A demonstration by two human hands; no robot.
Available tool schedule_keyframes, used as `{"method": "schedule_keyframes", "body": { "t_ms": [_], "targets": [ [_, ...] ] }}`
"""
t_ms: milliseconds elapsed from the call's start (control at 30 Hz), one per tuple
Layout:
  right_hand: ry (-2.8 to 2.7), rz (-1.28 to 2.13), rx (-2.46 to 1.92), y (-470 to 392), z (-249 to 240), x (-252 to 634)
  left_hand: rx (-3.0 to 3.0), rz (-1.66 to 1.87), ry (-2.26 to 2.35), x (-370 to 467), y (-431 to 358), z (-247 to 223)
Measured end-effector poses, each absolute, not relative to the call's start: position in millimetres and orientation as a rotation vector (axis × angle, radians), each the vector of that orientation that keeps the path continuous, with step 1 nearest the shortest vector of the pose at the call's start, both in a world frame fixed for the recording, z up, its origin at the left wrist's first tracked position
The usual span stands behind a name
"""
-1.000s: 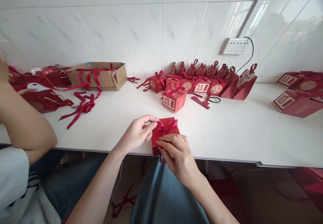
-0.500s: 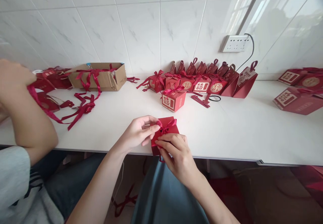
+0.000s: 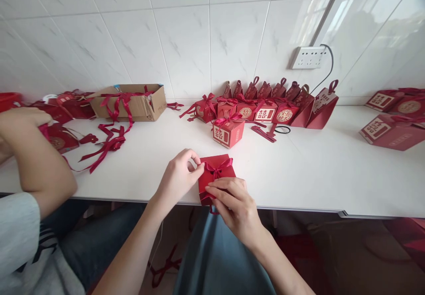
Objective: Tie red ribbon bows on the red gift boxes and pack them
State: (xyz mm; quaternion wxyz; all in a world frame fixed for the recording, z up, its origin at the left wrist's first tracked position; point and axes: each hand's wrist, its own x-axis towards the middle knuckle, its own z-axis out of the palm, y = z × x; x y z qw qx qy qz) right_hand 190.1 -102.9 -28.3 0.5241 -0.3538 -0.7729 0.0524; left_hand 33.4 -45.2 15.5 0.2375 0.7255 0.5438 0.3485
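A small red gift box [image 3: 206, 177] sits at the table's front edge, a shiny red ribbon [image 3: 216, 169] tied in a bow across its top. My left hand [image 3: 181, 173] pinches the left loop of this bow between thumb and index finger, at the box's left side. Over the near right part of the box lies my right hand [image 3: 236, 202]; its thumb and fingers are closed on a ribbon tail at the near edge. The fingers partly hide that tail and the box's front.
One finished-looking red box [image 3: 228, 132] stands just beyond, before a row of red boxes [image 3: 265, 111] along the wall. A cardboard box [image 3: 133, 106] with ribbons stands left of them. A co-worker's arm [image 3: 43, 153] reaches in from the left. More red boxes [image 3: 395, 131] lie at right.
My left hand has moved slightly left, drawing the bow's left loop outward. My right hand stays nearly in place. The co-worker's hand at the left has lowered.
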Motion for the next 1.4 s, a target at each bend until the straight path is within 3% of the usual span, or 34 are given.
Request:
{"method": "schedule_keyframes", "body": {
  "t_ms": [200, 767, 1000, 1400],
  "targets": [
    [-1.856, 0.112, -0.867, -102.0, -29.8, 189.2, 2.198, 1.112, 1.602, 46.5, -47.8, 8.7],
    [-1.847, 0.099, -0.865, -102.2, -29.6, 187.6, 2.305, 0.908, 1.625, 48.0, -47.9, 16.6],
    [-1.856, 0.091, -0.872, -102.4, -30.2, 187.8, 2.382, 0.915, 1.959, 50.0, -47.3, 11.7],
    [-1.874, 0.137, -0.728, -100.5, -35.0, 197.4, 2.061, 0.722, 1.157, 19.6, -50.0, 23.5]
  ]
}}
